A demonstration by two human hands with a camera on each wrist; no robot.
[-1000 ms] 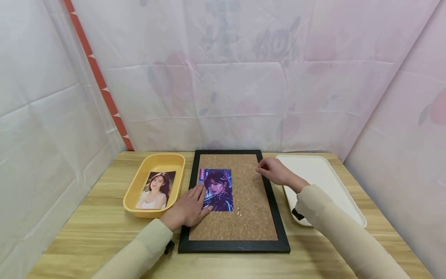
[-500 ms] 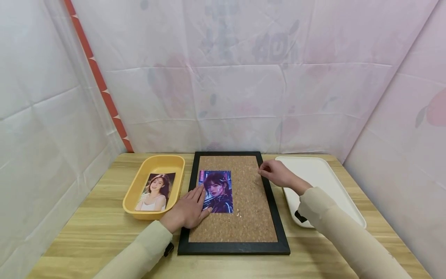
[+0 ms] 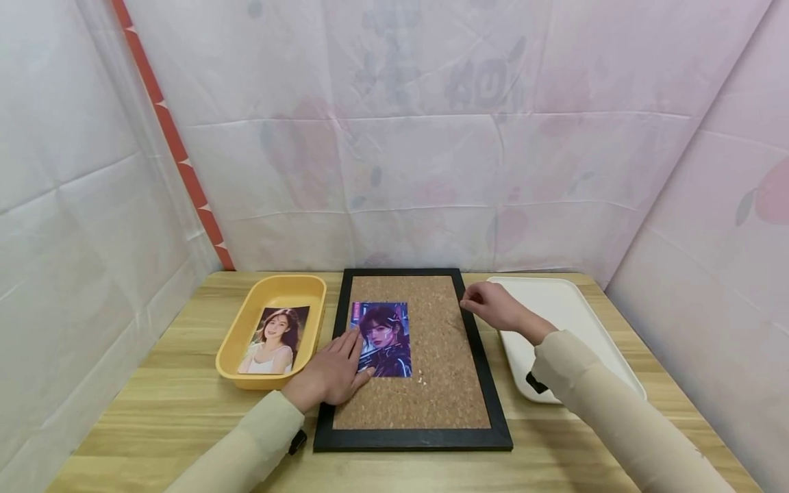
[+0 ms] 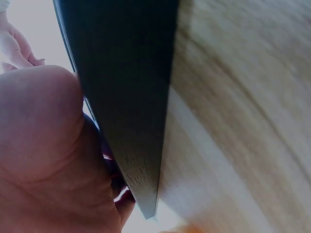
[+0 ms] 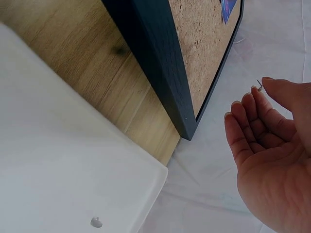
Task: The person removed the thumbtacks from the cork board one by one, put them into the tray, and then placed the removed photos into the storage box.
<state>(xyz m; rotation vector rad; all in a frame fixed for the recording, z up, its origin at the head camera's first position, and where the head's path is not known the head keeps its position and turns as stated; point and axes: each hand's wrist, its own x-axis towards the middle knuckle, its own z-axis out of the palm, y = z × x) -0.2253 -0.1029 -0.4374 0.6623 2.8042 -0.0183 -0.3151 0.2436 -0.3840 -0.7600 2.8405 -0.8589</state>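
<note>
My left hand (image 3: 335,366) lies flat on the left side of the cork board (image 3: 450,404), its fingertips and thumb resting on the edge of a purple-blue picture card (image 3: 388,342). The left wrist view shows the palm (image 4: 43,145) beside the board's black frame (image 4: 131,97). My right hand (image 3: 496,306) is over the frame's right edge, near its upper part. Its thumb and index finger pinch a small push pin (image 5: 260,85), with the thin metal point showing past the fingertips; the pin's head is mostly hidden.
A yellow tray (image 3: 228,352) holding a photo card (image 3: 274,340) stands left of the board. To the right is a white tray (image 3: 573,308), partly under my right forearm, with a small pale piece (image 5: 96,222) in it. Tiny white specks (image 3: 422,380) lie on the cork.
My right hand has drifted slightly right, away from the cork and over the frame edge. My left hand stays in place on the card and board.
</note>
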